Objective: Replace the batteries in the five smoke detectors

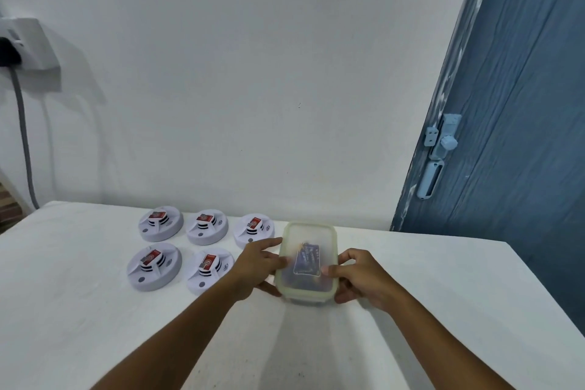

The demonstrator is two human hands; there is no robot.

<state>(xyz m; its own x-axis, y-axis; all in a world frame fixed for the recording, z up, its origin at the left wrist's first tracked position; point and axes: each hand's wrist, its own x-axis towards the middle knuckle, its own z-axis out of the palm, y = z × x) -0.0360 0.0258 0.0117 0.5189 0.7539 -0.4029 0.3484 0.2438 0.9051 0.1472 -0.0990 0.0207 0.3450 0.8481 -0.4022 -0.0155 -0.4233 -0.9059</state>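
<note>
Five round white plastic smoke detectors (pixel 160 224) wearing red-labelled batteries (pixel 157 215); frosted clear rectangular plastic container (pixel 305 263), dark blue pack (pixel 307 260) inside; blue wood-grain door (pixel 512 123).

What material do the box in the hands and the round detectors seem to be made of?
The lidded container, which both hands grip, looks like frosted, translucent plastic: a dark blue pack shows blurred through the lid, and the rim has a pale green tint. The five smoke detectors look like moulded white plastic, smooth and matt, with only a soft sheen. Each carries a red block, probably a battery.
</note>
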